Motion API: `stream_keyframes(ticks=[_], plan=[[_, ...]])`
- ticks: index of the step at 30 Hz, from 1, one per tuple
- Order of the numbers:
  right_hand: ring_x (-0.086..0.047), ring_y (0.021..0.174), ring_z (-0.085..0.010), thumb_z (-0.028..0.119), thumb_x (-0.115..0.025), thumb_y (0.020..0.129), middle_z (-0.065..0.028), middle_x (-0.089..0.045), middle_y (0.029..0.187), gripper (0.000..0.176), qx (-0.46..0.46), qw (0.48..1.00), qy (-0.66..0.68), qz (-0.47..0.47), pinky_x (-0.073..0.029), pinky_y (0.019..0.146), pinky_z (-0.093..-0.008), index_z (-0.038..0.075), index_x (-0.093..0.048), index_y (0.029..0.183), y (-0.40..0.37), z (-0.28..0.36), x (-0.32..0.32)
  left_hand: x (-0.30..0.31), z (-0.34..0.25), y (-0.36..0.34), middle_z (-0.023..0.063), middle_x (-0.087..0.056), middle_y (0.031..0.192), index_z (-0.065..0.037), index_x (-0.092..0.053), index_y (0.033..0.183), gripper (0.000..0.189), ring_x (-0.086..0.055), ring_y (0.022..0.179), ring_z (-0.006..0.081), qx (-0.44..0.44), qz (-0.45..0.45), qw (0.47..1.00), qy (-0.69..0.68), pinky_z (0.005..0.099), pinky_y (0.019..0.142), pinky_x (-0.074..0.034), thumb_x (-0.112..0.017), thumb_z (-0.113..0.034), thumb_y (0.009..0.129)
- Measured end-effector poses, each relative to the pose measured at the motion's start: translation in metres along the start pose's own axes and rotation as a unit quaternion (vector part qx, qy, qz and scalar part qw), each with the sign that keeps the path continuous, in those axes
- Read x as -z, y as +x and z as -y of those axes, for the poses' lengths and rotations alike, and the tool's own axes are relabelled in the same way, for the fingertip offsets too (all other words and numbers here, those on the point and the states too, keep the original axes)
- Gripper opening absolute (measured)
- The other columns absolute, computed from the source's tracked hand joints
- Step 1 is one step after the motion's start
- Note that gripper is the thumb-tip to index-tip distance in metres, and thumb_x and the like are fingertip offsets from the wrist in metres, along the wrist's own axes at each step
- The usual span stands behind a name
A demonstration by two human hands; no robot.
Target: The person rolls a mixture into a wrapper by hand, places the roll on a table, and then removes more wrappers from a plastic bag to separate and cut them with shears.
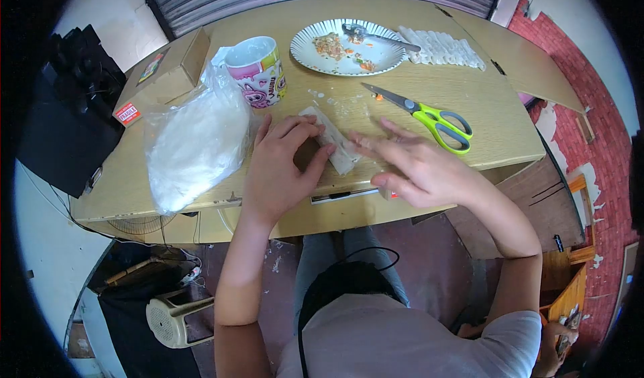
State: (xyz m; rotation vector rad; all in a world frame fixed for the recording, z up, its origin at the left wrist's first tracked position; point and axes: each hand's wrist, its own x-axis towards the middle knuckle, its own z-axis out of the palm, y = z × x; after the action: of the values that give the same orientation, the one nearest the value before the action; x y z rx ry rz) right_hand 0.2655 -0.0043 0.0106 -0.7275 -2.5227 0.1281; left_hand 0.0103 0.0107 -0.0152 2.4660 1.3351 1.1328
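A white, thin-wrapped spring roll [333,144] lies slantwise on the wooden table near its front edge. My left hand [282,160] is curled at its left side, with the thumb and fingertips gripping that edge. On the other side, my right hand [422,167] has its fingers spread, and the fingertips reach the roll's right edge, slightly blurred. Green-handled scissors [429,116] lie just beyond my right hand, blades pointing left. A bulging plastic bag of white wrappers or similar white material [194,146] sits left of my left hand.
Behind stands a paper plate [308,59] with chopped filling [329,46] and a spoon [379,37]. A row of several finished white rolls [443,49] lies beside it. A printed mug [255,76] and cardboard box [164,73] occupy the left. Another person's hand [557,338] shows lower right.
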Motion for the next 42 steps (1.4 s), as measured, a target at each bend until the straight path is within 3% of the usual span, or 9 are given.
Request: stream_keyframes(ticks=[3, 9, 13, 16, 18, 19, 21, 31, 42], plan=[[-0.069, 0.103, -0.0374, 0.035, -0.06, 0.098, -0.0247, -0.063, 0.129, 0.06, -0.006, 0.998, -0.008, 0.06, -0.031, 0.118, -0.057, -0.007, -0.046, 0.139, -0.007, 0.012, -0.001, -0.001, 0.003, 0.0, 0.0111, -0.07, 0.115, -0.006, -0.071, 0.107, 0.026, -0.063, 0.113, 0.0324, -0.016, -0.011, 1.0, -0.006, 0.0533, 0.112, -0.035, -0.074, -0.021, 0.086], [-0.066, 0.113, -0.0369, 0.04, -0.058, 0.099, -0.0265, -0.058, 0.136, 0.065, -0.028, 0.994, -0.021, 0.1, -0.027, 0.12, -0.0563, -0.011, -0.045, 0.138, -0.006, 0.018, 0.003, -0.001, 0.001, 0.0, 0.0116, -0.07, 0.114, -0.007, -0.071, 0.107, 0.025, -0.064, 0.113, 0.0319, -0.011, -0.01, 1.0, 0.001, 0.0533, 0.114, -0.034, -0.074, -0.021, 0.086], [-0.065, 0.114, -0.0388, 0.04, -0.057, 0.099, -0.0266, -0.057, 0.137, 0.066, -0.014, 0.997, -0.036, 0.068, -0.026, 0.12, -0.0568, -0.011, -0.043, 0.139, 0.004, 0.003, -0.011, -0.001, 0.002, 0.0, 0.0114, -0.069, 0.116, -0.007, -0.071, 0.106, 0.025, -0.064, 0.114, 0.0322, -0.008, -0.006, 1.0, -0.001, 0.0538, 0.114, -0.034, -0.074, -0.02, 0.086], [-0.065, 0.111, -0.0417, 0.041, -0.055, 0.1, -0.0295, -0.065, 0.12, 0.068, 0.003, 0.998, -0.044, 0.037, -0.025, 0.121, -0.0571, -0.012, -0.042, 0.139, 0.017, -0.005, -0.014, -0.001, 0.002, 0.0, 0.011, -0.069, 0.118, -0.007, -0.071, 0.107, 0.025, -0.064, 0.114, 0.0324, -0.015, -0.006, 1.0, -0.001, 0.0548, 0.113, -0.034, -0.074, -0.02, 0.086], [-0.064, 0.113, -0.04, 0.039, -0.055, 0.099, -0.0259, -0.054, 0.14, 0.069, -0.067, 0.986, -0.036, 0.147, -0.021, 0.123, -0.055, -0.006, -0.035, 0.148, 0.029, -0.004, -0.007, 0.0, 0.002, -0.001, 0.0109, -0.069, 0.119, -0.007, -0.07, 0.107, 0.025, -0.063, 0.114, 0.0325, -0.014, -0.003, 1.0, 0.0, 0.0553, 0.114, -0.034, -0.074, -0.02, 0.085], [-0.064, 0.113, -0.04, 0.039, -0.055, 0.099, -0.0259, -0.054, 0.14, 0.069, -0.066, 0.986, -0.037, 0.147, -0.021, 0.123, -0.055, -0.006, -0.035, 0.148, 0.034, -0.007, -0.008, 0.0, 0.001, -0.001, 0.0109, -0.069, 0.119, -0.007, -0.07, 0.107, 0.025, -0.063, 0.115, 0.0325, -0.012, -0.004, 1.0, 0.001, 0.0556, 0.114, -0.034, -0.074, -0.02, 0.086], [-0.063, 0.11, -0.0449, 0.051, -0.041, 0.104, -0.0337, -0.066, 0.088, 0.078, -0.051, 0.991, -0.047, 0.115, -0.022, 0.123, -0.0538, -0.014, -0.032, 0.145, 0.04, -0.014, -0.012, 0.001, 0.0, -0.001, 0.011, -0.069, 0.119, -0.007, -0.07, 0.107, 0.026, -0.063, 0.115, 0.0326, -0.009, -0.006, 1.0, 0.002, 0.0559, 0.114, -0.034, -0.074, -0.021, 0.086], [-0.061, 0.112, -0.0448, 0.054, -0.036, 0.104, -0.0313, -0.067, 0.086, 0.08, -0.054, 0.992, -0.006, 0.116, -0.02, 0.123, -0.0544, -0.014, -0.03, 0.147, 0.068, -0.035, -0.019, 0.001, -0.002, -0.001, 0.0108, -0.067, 0.113, -0.006, -0.069, 0.102, 0.025, -0.063, 0.113, 0.0318, -0.008, -0.01, 1.0, 0.007, 0.0582, 0.114, -0.033, -0.071, -0.027, 0.088], [-0.06, 0.118, -0.0417, 0.045, -0.033, 0.107, -0.0282, -0.067, 0.113, 0.064, -0.04, 0.992, 0.028, 0.119, -0.022, 0.122, -0.0581, -0.008, -0.04, 0.143, 0.071, -0.034, -0.018, 0.001, -0.001, -0.001, 0.0119, -0.067, 0.116, -0.008, -0.07, 0.107, 0.026, -0.062, 0.112, 0.0346, -0.028, -0.034, 0.999, 0.013, 0.0551, 0.111, -0.035, -0.073, -0.023, 0.086]])
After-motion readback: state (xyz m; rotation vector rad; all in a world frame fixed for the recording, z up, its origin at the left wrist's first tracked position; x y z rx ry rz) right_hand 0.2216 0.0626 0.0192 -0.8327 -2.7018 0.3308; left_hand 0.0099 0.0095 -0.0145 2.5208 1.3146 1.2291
